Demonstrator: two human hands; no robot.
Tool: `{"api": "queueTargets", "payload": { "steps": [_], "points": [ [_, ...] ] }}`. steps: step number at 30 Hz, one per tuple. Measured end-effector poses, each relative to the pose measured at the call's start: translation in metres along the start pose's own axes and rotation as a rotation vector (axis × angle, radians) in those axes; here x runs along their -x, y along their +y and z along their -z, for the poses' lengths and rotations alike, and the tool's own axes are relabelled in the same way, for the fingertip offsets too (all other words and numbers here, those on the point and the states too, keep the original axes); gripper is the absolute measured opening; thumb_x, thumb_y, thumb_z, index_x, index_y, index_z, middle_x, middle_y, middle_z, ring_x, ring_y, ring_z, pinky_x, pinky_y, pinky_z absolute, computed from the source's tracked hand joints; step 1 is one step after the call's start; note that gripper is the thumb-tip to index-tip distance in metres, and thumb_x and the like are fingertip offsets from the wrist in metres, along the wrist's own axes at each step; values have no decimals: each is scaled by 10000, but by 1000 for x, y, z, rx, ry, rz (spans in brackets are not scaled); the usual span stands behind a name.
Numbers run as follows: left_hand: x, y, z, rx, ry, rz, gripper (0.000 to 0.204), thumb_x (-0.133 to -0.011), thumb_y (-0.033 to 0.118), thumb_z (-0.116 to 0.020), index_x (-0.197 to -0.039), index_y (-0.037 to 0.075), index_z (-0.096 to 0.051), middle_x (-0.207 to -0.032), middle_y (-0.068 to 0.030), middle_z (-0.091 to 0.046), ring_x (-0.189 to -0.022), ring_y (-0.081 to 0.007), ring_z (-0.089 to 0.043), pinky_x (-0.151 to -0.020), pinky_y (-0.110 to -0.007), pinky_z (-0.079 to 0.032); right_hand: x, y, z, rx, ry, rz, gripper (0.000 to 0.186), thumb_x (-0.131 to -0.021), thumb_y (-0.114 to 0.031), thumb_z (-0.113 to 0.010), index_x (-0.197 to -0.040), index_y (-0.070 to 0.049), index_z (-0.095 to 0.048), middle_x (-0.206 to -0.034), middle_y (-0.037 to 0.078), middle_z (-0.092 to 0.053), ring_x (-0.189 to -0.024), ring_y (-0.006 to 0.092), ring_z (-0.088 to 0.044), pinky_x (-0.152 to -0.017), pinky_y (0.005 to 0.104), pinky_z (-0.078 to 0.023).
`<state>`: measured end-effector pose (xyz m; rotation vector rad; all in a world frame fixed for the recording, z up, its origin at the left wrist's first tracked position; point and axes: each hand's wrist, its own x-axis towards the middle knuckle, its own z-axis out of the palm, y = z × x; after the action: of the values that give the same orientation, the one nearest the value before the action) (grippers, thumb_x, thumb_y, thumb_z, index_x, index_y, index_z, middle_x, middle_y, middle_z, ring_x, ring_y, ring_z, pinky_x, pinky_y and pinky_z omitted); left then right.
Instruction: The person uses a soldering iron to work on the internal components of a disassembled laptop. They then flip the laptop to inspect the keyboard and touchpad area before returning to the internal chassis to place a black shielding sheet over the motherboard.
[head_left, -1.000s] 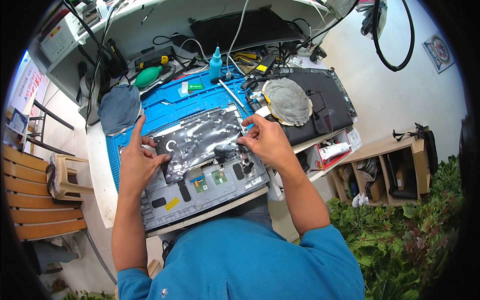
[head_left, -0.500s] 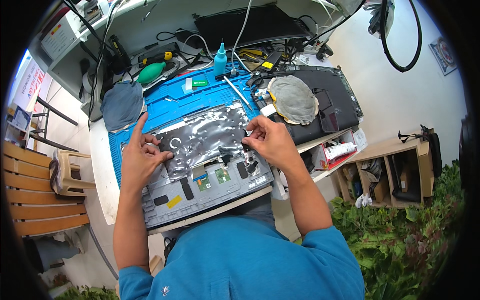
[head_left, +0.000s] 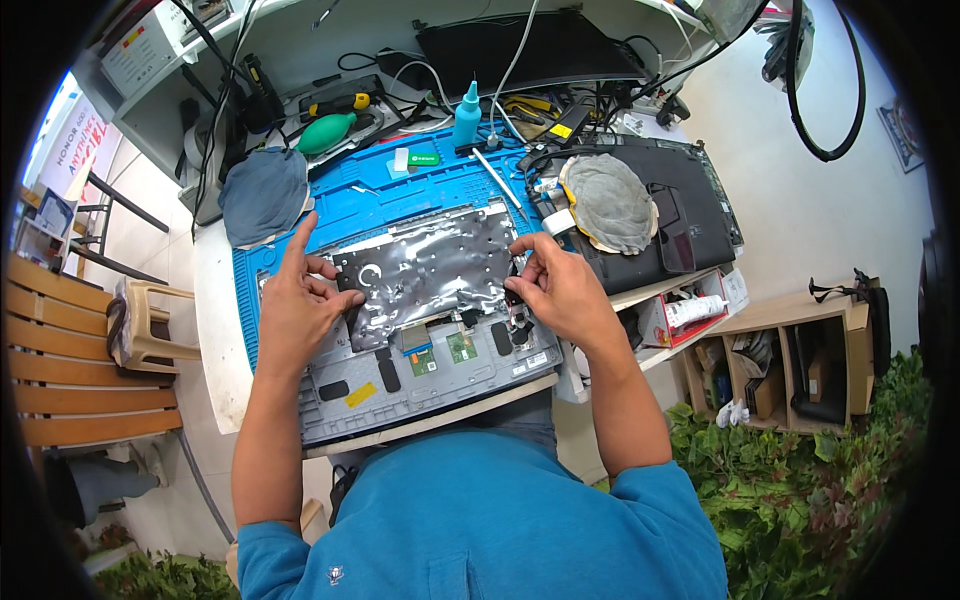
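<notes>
A grey laptop palmrest, its inside facing up, lies on the bench close to my body. Glossy black film covers its far part. By the film's left edge is my left hand, index finger stretched out, the other fingers apart, thumb tip touching near the edge. My right hand pinches a small black part at the right edge; fingers hide most of it. Between the hands, nearer me, sit a ribbon cable and a small green board.
A blue work mat runs beneath. Beyond are a green air blower, a blue bottle and a white pen-like tool. Round cloth pads flank the area; one rests on a dark device at right.
The whole view has shifted, so the bench appears slightly further right and lower. Both hands keep nearly the same pose and places beside the palmrest.
</notes>
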<state>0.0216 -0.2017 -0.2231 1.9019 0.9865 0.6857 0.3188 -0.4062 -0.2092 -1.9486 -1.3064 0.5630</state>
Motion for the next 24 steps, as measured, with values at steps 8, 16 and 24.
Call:
{"api": "queueTargets", "payload": {
  "steps": [8, 16, 24],
  "points": [
    [2, -1, 0, -3, 9, 19, 1158, -730, -22, -1007, -1729, 188, -461, -992, -62, -731, -741, -79, -705, -668, -258, -594, -1, 1, -2, 28, 43, 28, 378, -936, -127, -861, -1266, -55, -693, -810, 120, -730, -746, 338, -725, -716, 452, -548],
    [3, -1, 0, 15, 20, 29, 1160, -726, -31, -1007, -1728, 167, -458, -998, -65, -729, -745, -73, -696, -664, -253, -583, -1, 3, -3, 13, 43, 31, 324, -938, -110, -852, -1227, -64, -713, -807, 125, -733, -730, 330, -726, -699, 444, -547],
    [3, 5, 1, 21, 13, 64, 1154, -731, -49, -999, -1729, 158, -458, -1009, -66, -718, -763, -62, -688, -668, -235, -578, -2, 8, -4, -32, 50, 49, 311, -933, -97, -851, -1224, -62, -749, -819, 125, -750, -725, 307, -732, -697, 424, -560]
  ]
}}
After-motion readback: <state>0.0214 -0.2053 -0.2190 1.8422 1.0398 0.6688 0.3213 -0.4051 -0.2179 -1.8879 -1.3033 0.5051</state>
